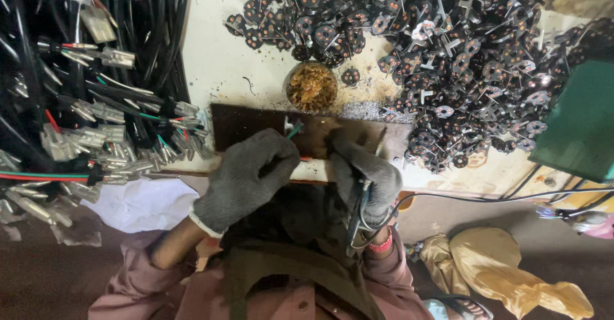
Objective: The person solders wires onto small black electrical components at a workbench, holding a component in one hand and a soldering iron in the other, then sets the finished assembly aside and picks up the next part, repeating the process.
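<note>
You appear to be mid-way through soldering a lead, judging by what your gloved hands hold over the brown work board (256,123). Your left hand (246,179) has its fingers curled shut around a thin green wire (295,128), its tip laid on the board; your right hand (366,178) is closed in a fist round the soldering iron (358,214), whose point reaches the board near the wire end. The next move calls for steadying both so tip and wire meet cleanly. Just beyond the board sits a small tin of amber flux (311,87), then the heap of dark round terminal discs (441,45) across the table (224,51). Wire harnesses (96,102) lie at your left.
</note>
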